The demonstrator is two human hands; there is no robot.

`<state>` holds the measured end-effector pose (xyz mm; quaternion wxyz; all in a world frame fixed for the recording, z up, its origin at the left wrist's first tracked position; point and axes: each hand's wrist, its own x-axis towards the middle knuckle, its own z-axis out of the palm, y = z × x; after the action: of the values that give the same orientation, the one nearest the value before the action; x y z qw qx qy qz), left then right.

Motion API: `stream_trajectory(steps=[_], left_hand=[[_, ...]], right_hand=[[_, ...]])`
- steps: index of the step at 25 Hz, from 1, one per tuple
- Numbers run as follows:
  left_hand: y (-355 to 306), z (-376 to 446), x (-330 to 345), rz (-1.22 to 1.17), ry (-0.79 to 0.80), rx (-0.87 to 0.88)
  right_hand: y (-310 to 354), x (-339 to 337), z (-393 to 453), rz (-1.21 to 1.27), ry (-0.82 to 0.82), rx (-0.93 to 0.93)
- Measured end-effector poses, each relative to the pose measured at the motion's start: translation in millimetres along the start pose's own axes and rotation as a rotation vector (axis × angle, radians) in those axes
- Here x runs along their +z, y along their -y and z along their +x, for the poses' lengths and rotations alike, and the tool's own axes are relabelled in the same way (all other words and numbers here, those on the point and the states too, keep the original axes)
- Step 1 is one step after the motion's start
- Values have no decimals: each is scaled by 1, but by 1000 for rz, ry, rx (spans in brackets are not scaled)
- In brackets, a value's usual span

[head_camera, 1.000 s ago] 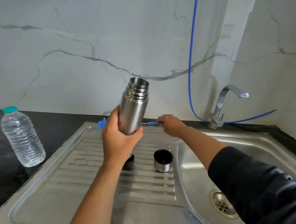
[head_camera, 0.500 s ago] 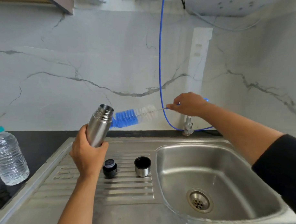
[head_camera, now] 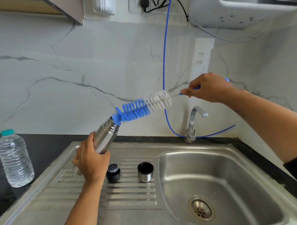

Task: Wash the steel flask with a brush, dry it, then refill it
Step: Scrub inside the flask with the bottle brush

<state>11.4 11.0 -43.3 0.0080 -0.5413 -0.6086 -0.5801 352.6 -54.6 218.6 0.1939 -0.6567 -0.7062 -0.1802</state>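
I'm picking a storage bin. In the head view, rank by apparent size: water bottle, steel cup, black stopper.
1. water bottle, clearly largest, though it is not plainly nearer
2. steel cup
3. black stopper, slightly smaller than the cup beside it

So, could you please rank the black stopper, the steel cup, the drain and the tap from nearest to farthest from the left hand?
1. Black stopper, just right of the left hand.
2. Steel cup, further right on the ribbed board.
3. Tap and drain: too close to call.

The left hand [head_camera: 91,162] grips a tilted cylindrical steel flask [head_camera: 105,138] above the ribbed steel drainboard [head_camera: 130,195]. The right hand [head_camera: 209,87] pinches the blue handle of a blue-and-white bottle brush [head_camera: 142,105], its blue tip at the flask's open mouth. Near the flask stand a black stopper [head_camera: 113,172] and a steel cup [head_camera: 145,171].
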Motion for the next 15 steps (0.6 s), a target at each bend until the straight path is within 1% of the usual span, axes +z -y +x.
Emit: stream_trajectory(steps=[3,6,8,12,14,15], left_hand=[[1,1,0,21,2,34],[6,3,2,69,1,113],[8,3,3,100,14,158],[13,5,1,51,34,130],[16,7,0,43,46,165],[17,8,0,37,61,189]], right_hand=[[6,-2,7,-111,-32,-97],[8,-7,14,-179,-79,-176],[10,-5,18,-191,-109,-237],[13,8,22,-169,-116,-329],[14,10,23,-155,-115,-334],[15,9,23,-136,-81,-323]])
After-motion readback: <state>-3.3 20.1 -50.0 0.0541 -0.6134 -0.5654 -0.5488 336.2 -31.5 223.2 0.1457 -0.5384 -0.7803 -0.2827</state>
